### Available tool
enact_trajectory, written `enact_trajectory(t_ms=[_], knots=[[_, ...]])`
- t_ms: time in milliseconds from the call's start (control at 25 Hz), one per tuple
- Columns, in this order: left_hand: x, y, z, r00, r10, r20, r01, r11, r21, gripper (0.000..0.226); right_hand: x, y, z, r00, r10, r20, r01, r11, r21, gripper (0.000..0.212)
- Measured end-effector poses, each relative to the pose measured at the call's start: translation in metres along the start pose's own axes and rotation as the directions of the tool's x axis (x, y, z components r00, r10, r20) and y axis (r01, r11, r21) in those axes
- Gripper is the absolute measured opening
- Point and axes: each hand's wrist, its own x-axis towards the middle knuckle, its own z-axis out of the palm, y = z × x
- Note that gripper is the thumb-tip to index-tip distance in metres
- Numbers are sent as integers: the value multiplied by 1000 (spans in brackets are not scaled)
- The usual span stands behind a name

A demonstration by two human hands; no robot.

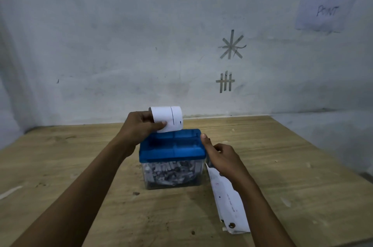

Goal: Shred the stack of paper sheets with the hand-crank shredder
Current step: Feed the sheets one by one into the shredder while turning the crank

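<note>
The hand-crank shredder (173,146) has a blue lid over a clear bin packed with paper strips (171,172). It stands mid-table. My left hand (139,125) pinches a curled white sheet (168,118) just above the lid's far left part. My right hand (219,157) is at the shredder's right side, thumb up against the lid's corner, fingers curled round something there; the crank itself is hidden behind the hand. A stack of white paper sheets (230,204) lies on the table to the right, partly under my right forearm.
The wooden table (80,166) ends at a pale wall with tape marks (231,44) and a taped note (327,2). The table's right edge runs diagonally at the right. Small paper scraps (10,192) lie on the left.
</note>
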Motion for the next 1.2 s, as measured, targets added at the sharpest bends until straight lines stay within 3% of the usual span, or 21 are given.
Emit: enact_trajectory(t_ms=[80, 160, 400, 480, 640, 840, 920, 1040, 1120, 1200], knots=[[2, -6, -4, 999, -37, 32, 33, 994, 105, 13, 3, 2, 5, 1000, -1, -16, 1, 1000, -27, 84], [3, -11, -4, 998, -52, 47, 43, 983, 178, 16, 5, 5, 9, 1000, -10, -28, 9, 999, -32, 83], [5, -19, -5, 999, -23, 39, 15, 979, 206, 8, 7, -1, 2, 1000, 23, 19, -23, 1000, -13, 83], [4, -22, -3, 999, -22, 36, 14, 980, 196, 7, 7, -9, -4, 1000, 0, 0, 0, 997, -75, 64], [2, -25, 2, 999, -21, 27, 16, 982, 186, 15, 10, -20, -6, 978, -204, -41, 187, 948, -257, 36], [1, -33, 12, 1000, -30, -8, 31, 979, 202, 33, 15, -28, -7, 944, -316, -97, 221, 820, -528, 36], [-2, -41, 16, 999, 29, -46, -15, 962, 272, 44, 28, -38, -15, 958, -286, -15, 226, 788, -572, 37], [-7, -50, 20, 989, 131, -69, -97, 925, 369, 60, 62, -64, -25, 975, -104, 194, 193, 829, -525, 44], [-10, -48, 21, 984, 166, -71, -125, 910, 395, 64, 76, -82, -31, 957, 64, 281, 103, 834, -541, 47], [-10, -46, 21, 980, 185, -78, -143, 917, 373, 58, 79, -83, -44, 910, 115, 398, 112, 856, -504, 49]])
